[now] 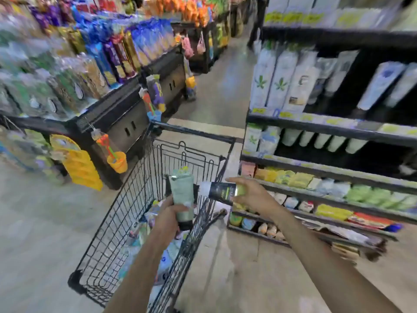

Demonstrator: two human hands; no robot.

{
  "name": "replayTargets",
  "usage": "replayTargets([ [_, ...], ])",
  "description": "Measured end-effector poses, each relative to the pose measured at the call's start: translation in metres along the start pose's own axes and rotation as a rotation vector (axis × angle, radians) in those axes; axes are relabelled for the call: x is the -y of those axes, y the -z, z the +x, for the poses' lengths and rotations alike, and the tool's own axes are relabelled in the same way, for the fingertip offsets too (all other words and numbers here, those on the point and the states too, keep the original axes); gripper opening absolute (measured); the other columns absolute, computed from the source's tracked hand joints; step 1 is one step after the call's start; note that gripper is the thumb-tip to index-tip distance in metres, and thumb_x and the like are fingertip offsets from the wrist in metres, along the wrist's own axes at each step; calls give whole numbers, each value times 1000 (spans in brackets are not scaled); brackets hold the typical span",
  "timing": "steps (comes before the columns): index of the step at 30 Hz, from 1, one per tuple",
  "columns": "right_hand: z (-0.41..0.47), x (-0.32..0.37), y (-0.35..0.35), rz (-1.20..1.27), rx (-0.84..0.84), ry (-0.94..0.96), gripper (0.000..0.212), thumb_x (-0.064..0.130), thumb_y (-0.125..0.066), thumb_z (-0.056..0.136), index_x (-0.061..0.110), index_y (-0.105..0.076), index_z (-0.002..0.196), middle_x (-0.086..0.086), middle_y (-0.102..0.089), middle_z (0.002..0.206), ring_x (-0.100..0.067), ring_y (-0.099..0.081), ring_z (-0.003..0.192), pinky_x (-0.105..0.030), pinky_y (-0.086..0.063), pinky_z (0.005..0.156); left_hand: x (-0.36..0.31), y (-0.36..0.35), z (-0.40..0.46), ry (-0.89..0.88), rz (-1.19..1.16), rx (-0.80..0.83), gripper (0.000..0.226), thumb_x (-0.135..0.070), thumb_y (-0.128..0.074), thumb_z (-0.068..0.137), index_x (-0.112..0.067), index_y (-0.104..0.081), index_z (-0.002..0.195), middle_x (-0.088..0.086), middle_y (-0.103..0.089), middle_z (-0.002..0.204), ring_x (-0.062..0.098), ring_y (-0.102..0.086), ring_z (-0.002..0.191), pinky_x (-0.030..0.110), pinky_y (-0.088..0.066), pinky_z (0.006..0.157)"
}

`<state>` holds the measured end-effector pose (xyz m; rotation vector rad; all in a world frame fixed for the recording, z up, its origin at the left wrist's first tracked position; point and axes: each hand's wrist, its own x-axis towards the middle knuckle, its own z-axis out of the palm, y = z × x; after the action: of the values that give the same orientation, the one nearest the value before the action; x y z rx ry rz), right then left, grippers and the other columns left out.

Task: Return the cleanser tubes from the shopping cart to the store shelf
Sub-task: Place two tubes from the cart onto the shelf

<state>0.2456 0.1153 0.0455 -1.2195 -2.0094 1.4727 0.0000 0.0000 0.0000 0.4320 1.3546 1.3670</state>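
While the left hand [168, 219] grips a pale green tube [182, 196] upright over the shopping cart [126, 213], its fingers curled round the lower end near the black cap, the hold looks low and the tube could tip back into the basket. Further out, the right hand [250, 195] wraps a dark tube [222, 191] lying level, beside the store shelf [327, 177]. Blur hides the shelf rows, so a tube could easily land in the wrong row.
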Motion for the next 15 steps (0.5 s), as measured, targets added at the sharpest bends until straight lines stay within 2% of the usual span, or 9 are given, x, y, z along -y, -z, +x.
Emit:
replayTargets([
  [1,-12,-2,13,43,-63,13,63,5,-83,84,27,-60,138,5,-55,138,-10,-49,131,-3,-40,86,2,-14,0,4,8,17,54,16,-54,78,-1,-57,130,34,-68,109,40,-65,89,62,-53,82],
  [3,-39,-10,39,98,-184,7,72,1,-87,78,32,-58,137,8,-55,139,-8,-51,128,0,-42,80,5,-45,-7,-12,15,35,54,20,-50,79,-1,-59,128,37,-66,117,38,-65,92,47,-53,81],
  [6,-79,-23,79,98,-324,-25,72,4,-91,73,41,-61,128,8,-66,122,-6,-63,107,-14,-52,78,10,-96,-17,11,49,114,53,17,-53,79,-4,-60,127,30,-69,116,37,-68,93,43,-56,76],
  [8,-103,-32,104,91,-363,-73,63,7,-91,74,46,-64,116,6,-66,119,-11,-62,107,-29,-55,84,16,-127,-26,26,56,157,55,18,-55,79,-4,-58,129,26,-72,113,41,-69,100,49,-58,81],
  [10,-126,-44,127,100,-389,-122,51,9,-89,77,41,-68,112,7,-62,131,-11,-57,116,-34,-55,85,24,-158,-34,23,68,188,59,17,-57,76,-1,-56,132,27,-70,118,46,-67,109,54,-56,89],
  [11,-137,-51,137,115,-407,-152,47,10,-89,79,35,-70,114,6,-63,132,-11,-60,113,-34,-55,85,29,-173,-38,19,65,209,62,15,-60,74,-1,-55,133,28,-69,120,46,-67,109,53,-56,89],
  [13,-160,-67,153,178,-458,-179,42,10,-86,82,24,-71,118,3,-70,122,-10,-67,98,-28,-56,79,38,-200,-48,25,33,239,65,12,-62,69,-2,-56,133,24,-72,113,38,-72,97,47,-59,82],
  [15,-183,-78,165,273,-529,-181,37,8,-83,85,18,-70,119,6,-73,108,-6,-67,93,-21,-52,72,47,-225,-57,38,-2,277,61,13,-61,72,-5,-56,131,18,-75,104,33,-74,85,44,-61,76],
])
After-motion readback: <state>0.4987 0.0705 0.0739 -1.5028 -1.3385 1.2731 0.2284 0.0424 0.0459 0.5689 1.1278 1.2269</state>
